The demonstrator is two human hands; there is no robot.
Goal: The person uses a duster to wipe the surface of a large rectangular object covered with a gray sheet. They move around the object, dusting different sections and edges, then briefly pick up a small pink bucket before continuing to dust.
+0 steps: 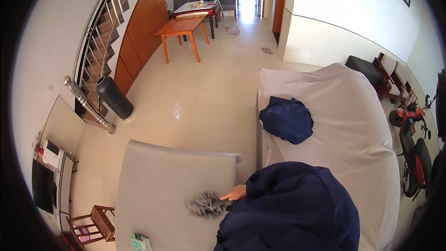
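My right hand (236, 192) reaches out from a wide dark navy sleeve (292, 204), with its fingers closed round the handle of a duster. The duster's fluffy grey head (206, 206) rests on, or just over, a flat grey-covered surface (167, 172) and points left. Part of the handle is hidden behind the hand and sleeve. A green and white packet (140, 241) lies on the same surface near the lower edge. My left hand does not show.
At right stands a large piece under a pale cloth (344, 111), with a folded navy garment (286, 119) on it. Beyond are an orange wooden table (183, 26), a black bin (114, 97) and a staircase. A wooden chair (103, 222) is lower left; a red scooter (413, 153) far right.
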